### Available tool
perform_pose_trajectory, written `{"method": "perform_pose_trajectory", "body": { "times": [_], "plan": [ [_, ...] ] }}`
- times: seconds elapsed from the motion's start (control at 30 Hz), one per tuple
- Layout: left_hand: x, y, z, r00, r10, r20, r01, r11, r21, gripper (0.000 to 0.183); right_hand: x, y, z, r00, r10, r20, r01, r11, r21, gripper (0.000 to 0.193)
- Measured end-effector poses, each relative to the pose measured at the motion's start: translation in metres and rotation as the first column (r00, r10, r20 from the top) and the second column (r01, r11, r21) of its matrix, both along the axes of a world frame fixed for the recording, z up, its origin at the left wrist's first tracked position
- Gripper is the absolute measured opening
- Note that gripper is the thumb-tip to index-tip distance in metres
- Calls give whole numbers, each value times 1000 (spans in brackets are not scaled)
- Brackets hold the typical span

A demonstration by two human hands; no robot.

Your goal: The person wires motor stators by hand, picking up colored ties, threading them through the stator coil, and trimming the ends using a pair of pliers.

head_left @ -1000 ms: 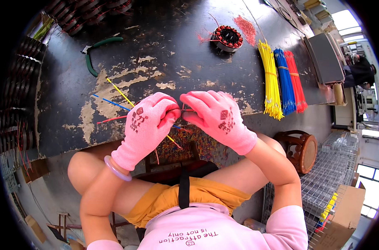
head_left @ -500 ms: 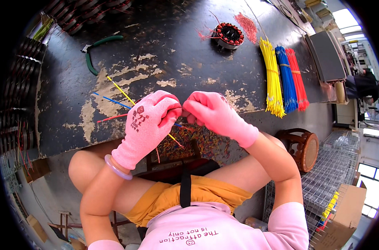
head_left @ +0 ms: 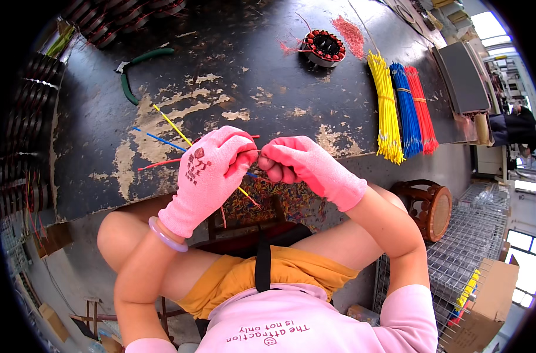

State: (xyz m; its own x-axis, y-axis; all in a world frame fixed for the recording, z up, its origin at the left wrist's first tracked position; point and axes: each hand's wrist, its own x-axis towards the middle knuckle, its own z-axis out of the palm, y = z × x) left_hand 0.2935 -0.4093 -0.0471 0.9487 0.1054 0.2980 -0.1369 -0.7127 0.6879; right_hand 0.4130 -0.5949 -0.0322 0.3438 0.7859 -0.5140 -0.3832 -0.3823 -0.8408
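My left hand (head_left: 208, 167), in a pink glove, is closed around a yellow wire (head_left: 172, 125), a blue wire (head_left: 160, 140) and a red wire (head_left: 159, 165). Their long ends stick out to the left over the table edge, and short ends poke out below the palm. Just right of it, my right hand (head_left: 309, 169), also gloved in pink, pinches at the left fingertips. A thin strand seems to run between the two pinches, but the fingers mostly hide it. A short red end shows above the left fingers.
Green-handled cutters (head_left: 126, 88) lie on the worn black table (head_left: 232, 70). A wound motor stator (head_left: 325, 48) sits at the back beside red scraps (head_left: 349, 36). Yellow (head_left: 387, 112), blue (head_left: 405, 112) and red (head_left: 422, 112) wire bundles lie at the right. Below stands a wooden drum-shaped stool (head_left: 427, 209).
My right hand has turned slightly, and its lower fingers now show more. A short red end has appeared above the left fingers. My left hand has hardly moved.
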Motion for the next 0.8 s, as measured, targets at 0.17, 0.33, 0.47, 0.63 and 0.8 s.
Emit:
{"method": "perform_pose_trajectory", "body": {
  "times": [0.17, 0.33, 0.47, 0.63, 0.8],
  "plan": [
    [1, 1, 2, 1000, 5, -14, -5, 1000, 3, 7, -1, -1, 6, 269, 103, 958, -159, 985, -62, 17],
    [2, 1, 0, 999, -21, 30, 20, 1000, 21, 8, 0, 7, -1, 876, 70, 478, -30, 995, -91, 18],
    [-1, 2, 0, 999, -33, 9, 33, 999, 20, 9, 3, 10, 0, 998, -43, 35, 46, 994, -95, 28],
    [0, 2, 1, 1000, -21, -3, 21, 1000, 21, 10, -7, 4, 5, -197, -82, 977, -116, 992, 60, 27],
    [-1, 0, -2, 999, -26, 18, 25, 999, 45, 10, -14, 3, -9, 966, -41, 256, 61, 996, -71, 19]
  ]
}}
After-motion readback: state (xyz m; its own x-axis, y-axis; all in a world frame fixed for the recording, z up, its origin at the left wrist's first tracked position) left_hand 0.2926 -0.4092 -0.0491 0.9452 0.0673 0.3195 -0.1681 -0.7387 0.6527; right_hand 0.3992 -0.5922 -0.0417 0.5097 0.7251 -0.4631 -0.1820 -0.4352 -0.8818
